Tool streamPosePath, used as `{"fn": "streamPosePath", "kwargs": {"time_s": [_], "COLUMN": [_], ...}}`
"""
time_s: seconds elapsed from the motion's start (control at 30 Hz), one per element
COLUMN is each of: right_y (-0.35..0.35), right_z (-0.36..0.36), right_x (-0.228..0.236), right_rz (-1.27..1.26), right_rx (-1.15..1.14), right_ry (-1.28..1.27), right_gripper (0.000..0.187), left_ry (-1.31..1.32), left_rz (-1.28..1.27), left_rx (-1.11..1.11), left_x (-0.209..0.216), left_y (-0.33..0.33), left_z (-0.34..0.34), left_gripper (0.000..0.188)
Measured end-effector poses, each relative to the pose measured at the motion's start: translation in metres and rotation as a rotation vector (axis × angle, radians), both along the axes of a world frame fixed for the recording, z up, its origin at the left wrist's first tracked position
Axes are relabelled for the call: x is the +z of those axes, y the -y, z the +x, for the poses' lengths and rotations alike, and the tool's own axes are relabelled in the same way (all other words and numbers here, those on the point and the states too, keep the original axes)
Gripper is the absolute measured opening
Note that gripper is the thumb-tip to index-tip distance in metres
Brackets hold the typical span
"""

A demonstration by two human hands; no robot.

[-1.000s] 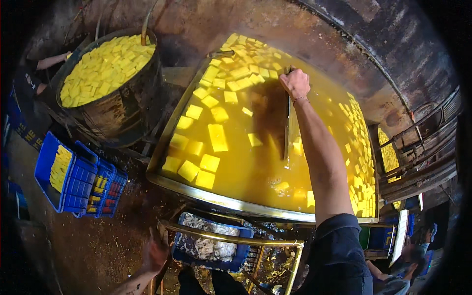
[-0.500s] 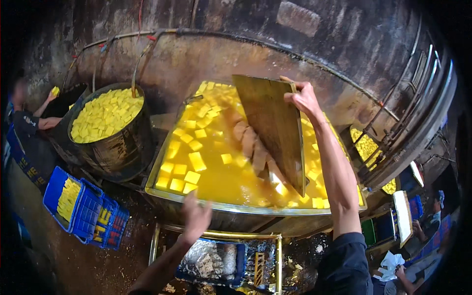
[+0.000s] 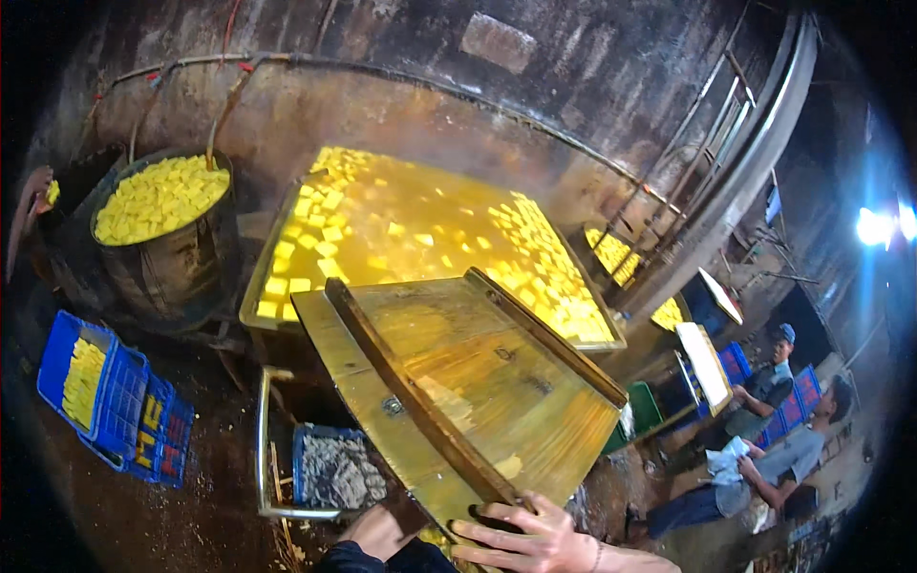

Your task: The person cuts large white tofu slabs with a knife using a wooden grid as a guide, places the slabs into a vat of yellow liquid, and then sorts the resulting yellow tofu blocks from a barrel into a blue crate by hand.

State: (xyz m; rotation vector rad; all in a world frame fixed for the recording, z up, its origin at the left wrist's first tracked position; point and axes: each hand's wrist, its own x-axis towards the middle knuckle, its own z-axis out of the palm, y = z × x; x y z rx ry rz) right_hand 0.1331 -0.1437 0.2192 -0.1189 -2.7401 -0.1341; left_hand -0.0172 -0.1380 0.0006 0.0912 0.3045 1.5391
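Your right hand grips the lower edge of a broad wooden board, fingers spread over the face beside the end of a batten; your left hand is at the board's left edge, its fingers hidden, so whether it grips cannot be told. The board tilts in front of you, its upper edge overlapping your view of the vat. Its flat yellow-brown face looks wet and streaked with grain, marked by dark knots and pale scuffs, and two long squared battens cross it. Beyond, chunky yellow blocks crowd the cloudy amber liquid. To the left stand a stained round drum heaped with similar blocks and ribbed blue plastic crates. Below the vat, a blue tray holds crumpled grey-white matter inside a shiny metal frame.
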Motion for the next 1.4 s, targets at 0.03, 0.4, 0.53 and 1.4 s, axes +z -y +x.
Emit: {"fn": "streamPosePath", "kwargs": {"time_s": [0.03, 0.4, 0.53, 1.4], "right_y": [0.014, 0.113, 0.045, 0.182], "right_z": [0.002, 0.050, 0.073, -0.031], "right_x": [-0.009, -0.145, -0.163, -0.013], "right_rz": [0.016, -0.133, -0.558, -0.805], "right_rx": [0.006, -0.084, -0.011, 0.092], "right_ry": [0.028, 0.126, -0.026, 0.745], "right_gripper": [0.035, 0.044, 0.043, 0.061], "left_ry": [0.052, 0.339, 0.093, 0.006], "left_rz": [-0.023, -0.126, -0.255, -0.934], "left_rx": [-0.028, -0.078, 0.099, 1.332], "left_x": [-0.016, -0.097, -0.111, -0.063], "left_y": [0.030, 0.172, 0.179, 0.623], "left_z": [0.007, 0.071, 0.068, 0.316], "left_gripper": [0.112, 0.108, 0.102, 0.033]}}
